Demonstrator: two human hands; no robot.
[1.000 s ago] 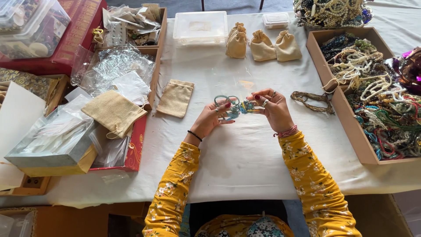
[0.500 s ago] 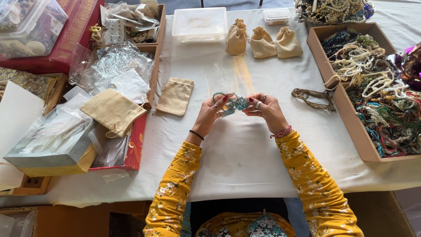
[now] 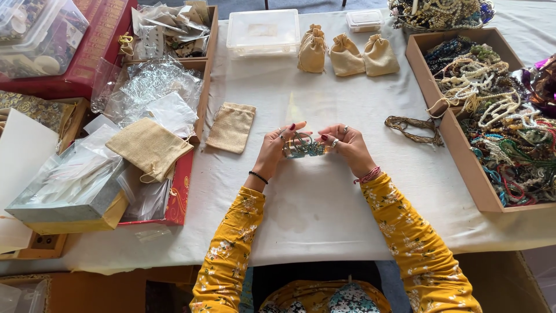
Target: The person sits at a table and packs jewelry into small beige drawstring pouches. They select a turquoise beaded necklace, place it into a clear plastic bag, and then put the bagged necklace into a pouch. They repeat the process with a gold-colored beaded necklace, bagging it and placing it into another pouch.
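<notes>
The bunched jewellery pinched between the left hand and right hand looks like small glossy beads, teal and gold, with a metallic glint. Under it the tablecloth is matt off-white cloth, lightly creased. At ten o'clock from the hands a flat pouch is coarse, matt tan weave, like burlap; three filled pouches at twelve o'clock share that rough cloth. The lidded box beside them is clear, smooth plastic. At nine o'clock, crinkled bags are shiny transparent film. At three o'clock the open tray looks like matt brown cardboard, holding glossy bead strands.
</notes>
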